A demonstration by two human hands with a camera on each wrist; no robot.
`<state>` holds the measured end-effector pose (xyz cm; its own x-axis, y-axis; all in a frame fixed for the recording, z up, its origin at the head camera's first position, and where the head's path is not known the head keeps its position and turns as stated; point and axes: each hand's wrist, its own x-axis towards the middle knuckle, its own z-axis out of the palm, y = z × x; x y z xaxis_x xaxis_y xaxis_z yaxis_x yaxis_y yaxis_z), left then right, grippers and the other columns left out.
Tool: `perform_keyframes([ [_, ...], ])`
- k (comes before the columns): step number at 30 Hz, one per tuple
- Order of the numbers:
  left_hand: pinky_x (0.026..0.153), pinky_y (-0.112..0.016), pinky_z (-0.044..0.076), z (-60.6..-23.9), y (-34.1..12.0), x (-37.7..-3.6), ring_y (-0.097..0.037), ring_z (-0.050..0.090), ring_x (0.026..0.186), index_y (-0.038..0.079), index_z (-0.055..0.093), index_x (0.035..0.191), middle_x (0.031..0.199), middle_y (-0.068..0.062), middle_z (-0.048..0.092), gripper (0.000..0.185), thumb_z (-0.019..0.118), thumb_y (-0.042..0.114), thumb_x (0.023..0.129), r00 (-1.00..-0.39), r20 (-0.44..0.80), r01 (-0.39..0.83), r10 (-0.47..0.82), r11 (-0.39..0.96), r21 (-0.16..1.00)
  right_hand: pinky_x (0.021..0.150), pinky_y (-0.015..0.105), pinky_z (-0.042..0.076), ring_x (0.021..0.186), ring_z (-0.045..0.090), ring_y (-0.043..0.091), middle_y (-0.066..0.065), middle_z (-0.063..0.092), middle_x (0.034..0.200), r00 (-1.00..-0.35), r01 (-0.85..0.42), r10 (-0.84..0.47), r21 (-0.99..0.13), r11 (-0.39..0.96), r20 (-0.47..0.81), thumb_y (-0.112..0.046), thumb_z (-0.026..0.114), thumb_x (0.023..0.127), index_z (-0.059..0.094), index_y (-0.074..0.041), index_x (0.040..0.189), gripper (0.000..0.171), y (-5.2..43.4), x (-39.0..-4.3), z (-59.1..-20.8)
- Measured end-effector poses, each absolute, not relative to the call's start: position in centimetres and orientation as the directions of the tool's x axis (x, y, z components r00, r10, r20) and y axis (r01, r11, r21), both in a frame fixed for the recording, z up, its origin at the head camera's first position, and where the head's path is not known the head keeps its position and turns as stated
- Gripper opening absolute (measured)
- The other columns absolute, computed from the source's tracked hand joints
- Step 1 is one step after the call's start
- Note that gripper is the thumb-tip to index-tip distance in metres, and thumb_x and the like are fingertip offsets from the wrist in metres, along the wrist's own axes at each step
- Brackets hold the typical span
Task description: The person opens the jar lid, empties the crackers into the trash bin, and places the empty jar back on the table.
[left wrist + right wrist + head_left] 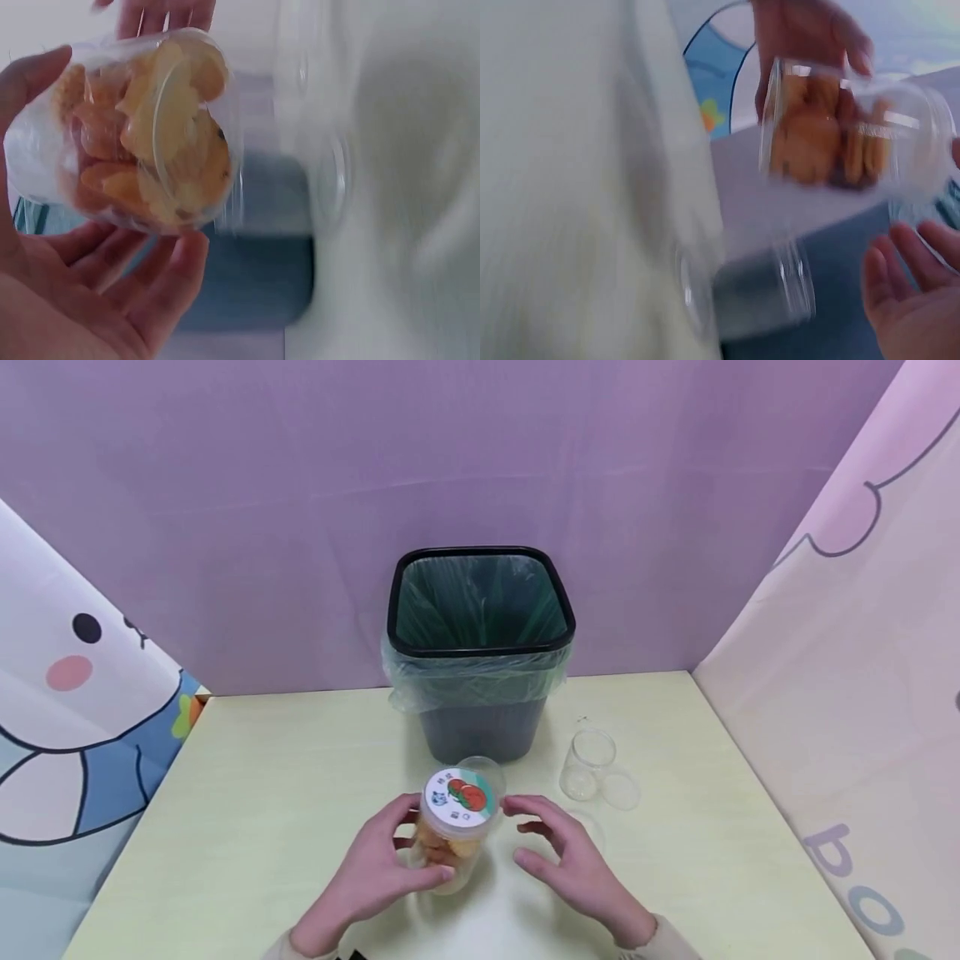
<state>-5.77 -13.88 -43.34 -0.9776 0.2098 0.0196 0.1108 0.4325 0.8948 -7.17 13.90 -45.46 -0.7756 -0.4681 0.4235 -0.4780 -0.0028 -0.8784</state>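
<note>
So I've got this clear plastic jar (pixel 452 835) of orange-ish cookies sitting at about 6 o'clock on the table (pixel 262 793), right in front of the bin (pixel 480 643). My left hand (pixel 375 877) is curled round its side, thumb on the near wall, fingers behind. My right hand (pixel 570 860) hovers just off at 3 o'clock, fingers loose and spread, holding nothing. The lid (pixel 460 795) with the round sticker is on top. I reckon it's light, but the thin smooth walls feel like they'd flex and slip if I squeeze, and the cookies would crumble if it tips. Best grip is low round the body with one hand, rim of the lid with the other. There's an empty jar (pixel 587 764) at 2 o'clock
</note>
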Motion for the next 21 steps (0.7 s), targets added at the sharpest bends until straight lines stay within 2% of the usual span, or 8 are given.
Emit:
perform_keyframes([
  [2,0.084,-0.034,0.054,-43.3,-13.0,-5.6,-0.017,0.057,0.110,0.027,0.057,0.129,0.119,0.011,0.061,0.077,0.093,0.044,0.064,-0.977,0.031,0.125,0.211,0.450,0.884,0.100,0.038,0.048,0.128,0.050,0.023,0.017,0.052,0.138,-0.796,-0.435,-0.430,-0.897,-0.083,0.426,0.003,0.065,0.092,0.047,-0.001,0.143,0.054,13.2,-7.1,-45.2],
  [5,0.084,-0.034,0.054,-43.5,-11.8,-5.5,-0.011,0.058,0.106,0.029,0.057,0.129,0.118,0.016,0.061,0.078,0.093,0.047,0.063,-0.977,0.081,0.170,0.198,0.489,0.856,0.106,0.033,0.043,0.133,0.046,0.022,0.021,0.047,0.144,-0.833,-0.361,-0.377,-0.914,-0.186,0.405,-0.010,0.069,0.094,0.042,0.002,0.146,0.060,12.2,-7.0,-45.1],
  [8,0.082,-0.035,0.054,-43.6,-10.9,-5.4,-0.005,0.058,0.102,0.030,0.057,0.128,0.114,0.022,0.058,0.077,0.093,0.048,0.061,-0.970,0.158,0.235,0.184,0.558,0.796,0.109,0.028,0.038,0.135,0.044,0.019,0.024,0.043,0.148,-0.877,-0.270,-0.337,-0.930,-0.249,0.344,-0.025,0.075,0.091,0.037,0.005,0.148,0.075,11.6,-7.0,-45.0],
  [10,0.082,-0.035,0.053,-43.6,-10.4,-5.3,-0.002,0.057,0.100,0.029,0.058,0.128,0.112,0.023,0.056,0.078,0.093,0.047,0.060,-0.962,0.204,0.273,0.182,0.607,0.747,0.109,0.025,0.036,0.134,0.045,0.016,0.022,0.043,0.149,-0.906,-0.200,-0.318,-0.944,-0.263,0.281,-0.029,0.079,0.087,0.035,0.004,0.150,0.084,11.3,-6.9,-44.9],
  [13,0.082,-0.034,0.053,-43.5,-9.7,-5.2,-0.001,0.055,0.098,0.026,0.058,0.129,0.111,0.022,0.053,0.079,0.092,0.047,0.060,-0.949,0.254,0.314,0.187,0.658,0.685,0.109,0.026,0.037,0.131,0.049,0.017,0.020,0.046,0.147,-0.927,-0.130,-0.303,-0.947,-0.294,0.222,-0.026,0.084,0.082,0.033,0.005,0.150,0.090,11.2,-7.1,-44.7],
  [16,0.083,-0.034,0.052,-43.4,-9.4,-5.1,-0.001,0.054,0.100,0.024,0.058,0.130,0.113,0.020,0.053,0.081,0.090,0.053,0.061,-0.943,0.273,0.329,0.191,0.665,0.671,0.106,0.029,0.041,0.127,0.053,0.020,0.016,0.052,0.141,-0.930,-0.104,-0.301,-0.936,-0.337,0.211,-0.022,0.086,0.080,0.035,0.007,0.148,0.090,11.3,-7.4,-44.6],
  [21,0.091,-0.041,0.051,-43.6,-9.5,-5.1,-0.006,0.053,0.110,0.023,0.053,0.136,0.123,0.016,0.054,0.092,0.081,0.071,0.063,-0.944,0.239,0.329,0.226,0.646,0.689,0.102,0.029,0.045,0.121,0.056,0.019,0.010,0.058,0.135,-0.941,-0.093,-0.264,-0.911,-0.402,0.213,-0.019,0.084,0.081,0.038,0.012,0.144,0.083,11.6,-7.6,-44.7],
])
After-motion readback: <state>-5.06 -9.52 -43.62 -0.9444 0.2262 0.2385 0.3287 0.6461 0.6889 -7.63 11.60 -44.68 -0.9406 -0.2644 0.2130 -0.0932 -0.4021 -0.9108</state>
